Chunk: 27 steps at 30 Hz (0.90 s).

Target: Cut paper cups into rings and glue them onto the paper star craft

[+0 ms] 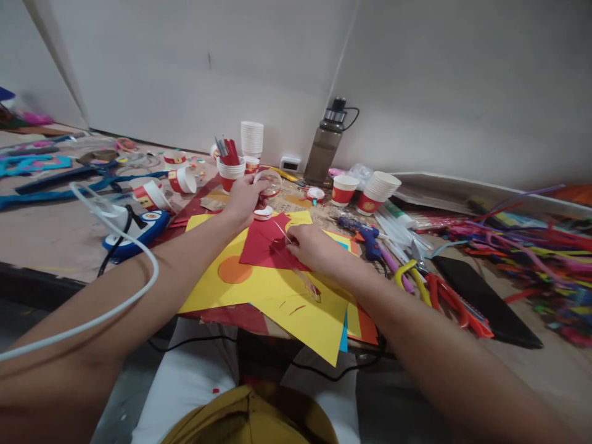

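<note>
My left hand point(246, 196) has its fingers closed round a roll of clear tape point(276, 176), held up above the back of the paper pile. A thin clear strip point(281, 230) runs to my right hand point(303, 242), whose fingers are pinched on its end. Beneath the hands lies a red sheet point(259, 245) on yellow paper point(208, 243). An orange circle point(235, 269) rests on the yellow paper at the left. Scissors point(311, 288), partly blurred, seem to lie by my right wrist.
Behind stand a cup of pens point(230, 172), stacked white cups point(252, 139) and a tilted bottle point(324, 148). At right are a glue gun point(370, 242), red-handled cutters point(457, 302), a black phone-like slab point(485, 299) and pipe cleaners point(531, 246). A white cable point(155, 271) crosses my left arm.
</note>
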Each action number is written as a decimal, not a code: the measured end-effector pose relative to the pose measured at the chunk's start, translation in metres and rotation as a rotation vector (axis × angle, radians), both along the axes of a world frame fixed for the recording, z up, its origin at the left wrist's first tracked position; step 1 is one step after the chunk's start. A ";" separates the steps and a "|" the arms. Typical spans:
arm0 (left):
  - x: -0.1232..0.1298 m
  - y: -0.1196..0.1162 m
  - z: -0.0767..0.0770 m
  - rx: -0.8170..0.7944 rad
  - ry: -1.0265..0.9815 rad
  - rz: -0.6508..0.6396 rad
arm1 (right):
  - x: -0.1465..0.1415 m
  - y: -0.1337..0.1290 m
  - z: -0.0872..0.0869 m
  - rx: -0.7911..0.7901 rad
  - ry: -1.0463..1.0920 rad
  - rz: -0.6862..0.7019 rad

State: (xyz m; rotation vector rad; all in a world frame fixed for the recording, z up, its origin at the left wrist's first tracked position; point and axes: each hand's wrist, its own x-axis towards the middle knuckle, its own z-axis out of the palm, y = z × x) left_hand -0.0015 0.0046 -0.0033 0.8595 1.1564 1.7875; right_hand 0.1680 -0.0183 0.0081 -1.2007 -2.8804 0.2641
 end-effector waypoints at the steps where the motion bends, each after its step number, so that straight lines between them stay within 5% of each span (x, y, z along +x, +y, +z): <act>1: 0.000 0.001 -0.002 -0.001 0.003 -0.008 | 0.000 0.001 0.000 0.017 -0.004 -0.001; 5: 0.001 0.005 -0.010 -0.007 -0.020 -0.036 | 0.015 0.016 0.017 -0.026 0.181 -0.043; 10: -0.004 0.005 -0.004 0.021 -0.069 -0.010 | 0.054 0.015 0.066 -0.597 0.496 0.000; 15: -0.003 0.000 0.001 0.022 -0.063 -0.018 | 0.054 -0.025 0.082 -1.254 0.202 0.327; 17: -0.001 0.000 0.001 0.028 -0.056 -0.021 | 0.045 -0.030 0.075 -1.312 0.108 0.410; 19: -0.001 0.000 0.000 0.027 -0.056 -0.014 | 0.039 -0.020 0.063 -1.198 0.198 0.368; 22: 0.000 0.001 -0.001 0.022 -0.051 -0.008 | 0.035 0.010 0.038 -0.602 0.440 0.112; 25: 0.000 0.000 0.001 0.019 -0.040 -0.016 | 0.030 0.031 0.012 -0.069 0.335 -0.092; 27: 0.000 -0.001 0.003 0.016 -0.037 -0.020 | 0.026 0.035 0.000 0.018 0.185 -0.135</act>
